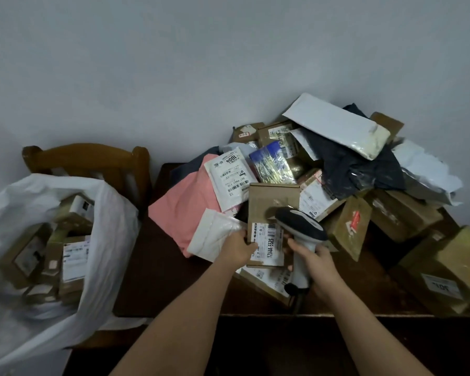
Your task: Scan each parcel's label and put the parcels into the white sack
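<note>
My left hand (238, 246) grips the lower left edge of a flat brown cardboard parcel (266, 202), whose white barcode label (267, 244) faces up. My right hand (314, 263) holds a white handheld scanner (300, 229) by its handle, its dark head hovering just above the label. The white sack (73, 272) stands open at the left on a chair and holds several brown boxes.
A heap of parcels covers the dark wooden table (158, 267): a pink mailer (185, 204), a white padded mailer (215, 234), a dark bag (356, 164), a white mailer (337, 123) and brown boxes (451, 270) at the right. A wooden chair (87, 158) stands behind the sack. Wall behind.
</note>
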